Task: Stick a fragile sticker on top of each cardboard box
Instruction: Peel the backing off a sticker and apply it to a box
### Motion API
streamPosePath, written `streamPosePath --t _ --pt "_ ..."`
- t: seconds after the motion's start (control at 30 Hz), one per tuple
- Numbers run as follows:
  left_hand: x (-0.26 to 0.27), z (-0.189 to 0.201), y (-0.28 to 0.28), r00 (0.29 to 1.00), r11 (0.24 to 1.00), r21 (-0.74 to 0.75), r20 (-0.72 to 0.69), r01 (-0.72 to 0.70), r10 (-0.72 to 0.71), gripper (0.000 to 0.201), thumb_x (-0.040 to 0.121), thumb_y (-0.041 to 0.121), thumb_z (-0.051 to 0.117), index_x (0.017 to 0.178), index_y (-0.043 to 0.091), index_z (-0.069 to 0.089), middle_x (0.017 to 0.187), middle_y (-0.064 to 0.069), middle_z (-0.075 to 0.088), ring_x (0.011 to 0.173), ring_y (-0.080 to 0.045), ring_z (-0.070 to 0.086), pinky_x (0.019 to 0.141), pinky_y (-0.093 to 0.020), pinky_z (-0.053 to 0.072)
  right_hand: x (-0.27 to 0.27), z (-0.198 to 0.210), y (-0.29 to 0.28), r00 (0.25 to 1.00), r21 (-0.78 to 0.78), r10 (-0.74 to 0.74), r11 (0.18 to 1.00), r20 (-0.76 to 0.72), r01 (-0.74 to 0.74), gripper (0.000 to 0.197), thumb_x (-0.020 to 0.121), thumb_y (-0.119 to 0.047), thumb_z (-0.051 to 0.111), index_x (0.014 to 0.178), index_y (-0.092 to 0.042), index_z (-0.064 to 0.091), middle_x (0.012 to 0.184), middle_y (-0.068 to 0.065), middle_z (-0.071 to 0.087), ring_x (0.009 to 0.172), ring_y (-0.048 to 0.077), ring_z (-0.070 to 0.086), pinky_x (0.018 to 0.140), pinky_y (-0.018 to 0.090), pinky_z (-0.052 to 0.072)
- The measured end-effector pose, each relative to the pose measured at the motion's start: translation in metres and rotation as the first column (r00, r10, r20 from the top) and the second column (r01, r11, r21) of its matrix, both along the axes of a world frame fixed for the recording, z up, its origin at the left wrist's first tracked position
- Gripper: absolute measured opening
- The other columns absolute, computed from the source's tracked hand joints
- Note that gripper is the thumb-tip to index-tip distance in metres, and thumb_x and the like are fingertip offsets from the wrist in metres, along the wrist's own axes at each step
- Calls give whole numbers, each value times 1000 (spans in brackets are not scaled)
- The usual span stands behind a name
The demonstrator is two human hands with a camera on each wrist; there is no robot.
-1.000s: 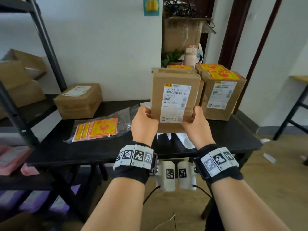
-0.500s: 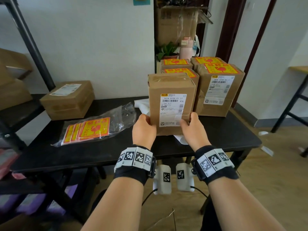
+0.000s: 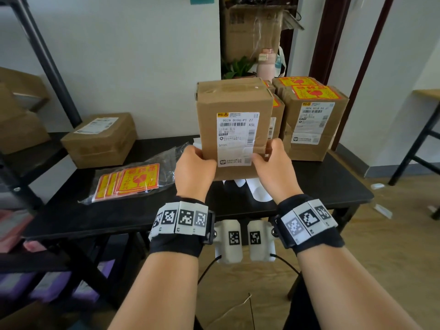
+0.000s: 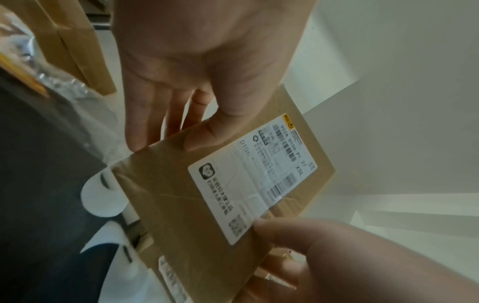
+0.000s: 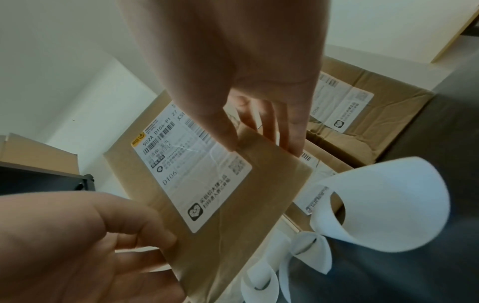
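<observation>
I hold a tall cardboard box (image 3: 234, 129) upright with both hands, its white shipping label facing me and its taped top bare. My left hand (image 3: 195, 167) grips the lower left edge, thumb on the front and fingers behind (image 4: 166, 141). My right hand (image 3: 273, 163) grips the lower right edge the same way (image 5: 261, 143). The box's base is low over the black table (image 3: 95, 217); I cannot tell whether it touches. A clear bag of red-and-yellow fragile stickers (image 3: 133, 182) lies to the left.
Several boxes with fragile stickers on top (image 3: 314, 122) stand close behind and right of the held box. A flat box without a sticker (image 3: 100, 139) sits at the back left. Curled white backing papers (image 3: 259, 191) lie under the held box. A black shelf frame (image 3: 54, 63) rises at left.
Both hands have brought the box down from chest height towards the table, and its bare top now shows. The grip has not changed.
</observation>
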State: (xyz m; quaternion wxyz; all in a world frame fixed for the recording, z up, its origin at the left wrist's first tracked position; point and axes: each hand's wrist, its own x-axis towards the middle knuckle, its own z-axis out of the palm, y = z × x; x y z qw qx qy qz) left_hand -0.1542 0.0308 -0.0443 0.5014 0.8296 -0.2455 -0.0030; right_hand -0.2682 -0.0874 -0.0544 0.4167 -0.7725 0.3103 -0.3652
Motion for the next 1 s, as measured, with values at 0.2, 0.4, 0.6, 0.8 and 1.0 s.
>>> streamPosePath --t 0.2,0.4,0.6,0.8,1.0 --pt "-2 8 30 998 998 53 39 -45 43 34 84 19 64 115 10 53 107 -6 62 100 -23 59 80 -34 51 -2 4 27 998 1 60 998 27 -60 17 95 -20 57 105 -21 43 113 -5 60 97 9 58 65 13 43" --pt "-8 1 54 998 996 68 22 -52 50 38 82 20 64 116 10 52 106 -6 61 98 -23 58 72 -32 46 -6 0 47 996 -7 91 996 -6 -91 17 93 -20 58 105 -19 46 111 -3 63 97 11 61 67 17 47" --pt "-15 -9 65 999 994 97 -17 -40 42 31 80 16 61 108 9 52 99 -8 62 91 -27 62 71 -36 52 -17 -6 59 993 6 103 995 -48 -103 17 90 -19 58 103 -19 46 105 -5 61 94 12 60 62 19 43" --pt "-19 -15 66 999 989 150 -43 -13 20 33 82 13 59 113 7 50 98 -7 61 88 -26 62 66 -32 49 -23 -14 63 994 33 95 995 -57 -94 21 89 -24 59 106 -24 47 108 -9 61 97 9 60 68 21 48" --pt "-17 -27 47 1000 985 173 -24 -10 14 35 84 11 60 116 8 47 99 -2 53 87 -20 51 69 -30 43 -19 -24 51 991 46 62 997 -117 -57 20 92 -20 57 106 -21 43 108 -3 61 90 13 62 58 20 44"
